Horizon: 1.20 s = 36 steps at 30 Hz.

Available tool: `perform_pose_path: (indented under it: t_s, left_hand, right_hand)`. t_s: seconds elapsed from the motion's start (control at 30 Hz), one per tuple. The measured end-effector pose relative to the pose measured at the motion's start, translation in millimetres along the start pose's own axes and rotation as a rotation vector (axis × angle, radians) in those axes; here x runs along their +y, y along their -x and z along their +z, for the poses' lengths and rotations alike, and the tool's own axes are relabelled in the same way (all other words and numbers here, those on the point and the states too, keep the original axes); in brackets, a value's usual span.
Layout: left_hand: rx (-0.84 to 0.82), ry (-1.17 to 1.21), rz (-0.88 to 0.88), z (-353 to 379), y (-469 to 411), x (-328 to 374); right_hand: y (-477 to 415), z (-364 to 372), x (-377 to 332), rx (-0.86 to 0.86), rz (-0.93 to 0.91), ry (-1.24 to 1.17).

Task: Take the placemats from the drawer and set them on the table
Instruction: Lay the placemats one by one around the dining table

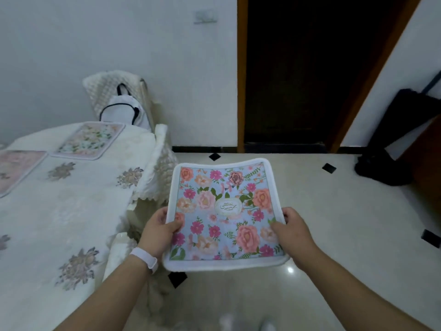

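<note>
Your left hand [160,231] pinches mat [222,211] at left edge, right hand [294,232] at right edge | mat in air over floor [322,199], just beside table [71,211] | judged light, soft, slightly floppy: far edge bows | hold by both sides, lay flat

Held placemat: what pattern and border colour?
The placemat shows pink and peach flowers on light blue, with a white border; head view.

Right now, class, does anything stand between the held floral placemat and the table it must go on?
The left hand and right hand hold the placemat over the floor. A covered chair back stands between it and the table; the mat would likely pass above it.
</note>
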State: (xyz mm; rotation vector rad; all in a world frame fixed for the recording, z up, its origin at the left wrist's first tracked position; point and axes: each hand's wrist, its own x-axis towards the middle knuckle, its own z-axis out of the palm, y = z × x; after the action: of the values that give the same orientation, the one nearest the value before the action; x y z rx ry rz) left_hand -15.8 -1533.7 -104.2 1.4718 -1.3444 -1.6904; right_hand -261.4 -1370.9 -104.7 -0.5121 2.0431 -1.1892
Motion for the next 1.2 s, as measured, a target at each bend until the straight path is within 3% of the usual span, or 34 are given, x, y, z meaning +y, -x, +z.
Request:
perform_pose_path:
  t_s: [0.27, 0.57, 0.93, 1.2]
  left_hand:
    - [0.291, 0.055, 0.036, -44.8, 1.7, 27.2]
    - [0.494, 0.243, -0.009, -137.3, -39.3, 25.3]
    - [0.515, 0.286, -0.029, -254.1, -186.6, 48.3]
    - [0.617, 0.330, -0.091, -309.0, -221.5, 24.1]
  right_hand:
    - [-54.0, 47.5, -69.0, -0.294, -0.149, 0.080]
    - [-103.8, 162.4, -144.1, -0.559, -0.204, 0.133]
    - [-181.1, 327.9, -240.9, -0.616, -0.188, 0.206]
    - [-207.9, 430.8, -253.0, -0.651, -0.210, 0.405]
